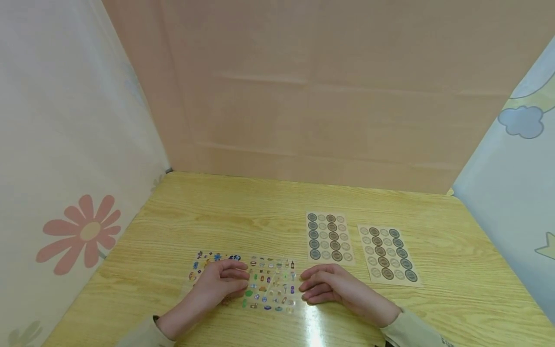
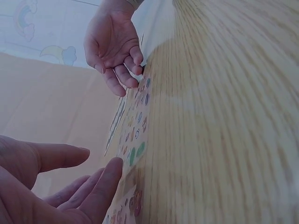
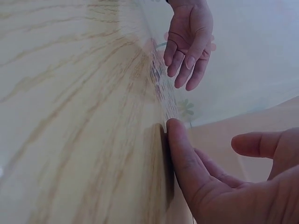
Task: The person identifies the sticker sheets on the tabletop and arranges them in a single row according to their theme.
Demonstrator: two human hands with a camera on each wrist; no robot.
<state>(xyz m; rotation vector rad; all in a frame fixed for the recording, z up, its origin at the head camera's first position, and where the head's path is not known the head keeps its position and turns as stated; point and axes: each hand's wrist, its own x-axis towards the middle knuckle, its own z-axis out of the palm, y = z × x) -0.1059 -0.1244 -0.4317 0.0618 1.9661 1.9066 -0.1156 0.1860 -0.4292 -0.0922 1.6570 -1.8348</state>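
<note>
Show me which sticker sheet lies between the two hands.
The clear sheet of small multicoloured stickers. The left hand partly covers the sheet with blue stickers beside it, and the two round-sticker sheets lie farther right.

We see a person in pale beige sleeves that reach the wrists. At the edge of the left sleeve (image 1: 145, 336) sits a small dark piece (image 1: 155, 318); we cannot tell whether it is a strap. The right sleeve (image 1: 409, 329) matches in colour, and we glimpse another dark bit (image 1: 387, 343) under its cuff, cut off by the view's lower edge. Farther along that sleeve we find dark marks (image 1: 446, 341), like lettering, too small for us to read. The left hand (image 1: 221, 280) and right hand (image 1: 331, 286) are bare, with slim fingers and rounded tips.
</note>
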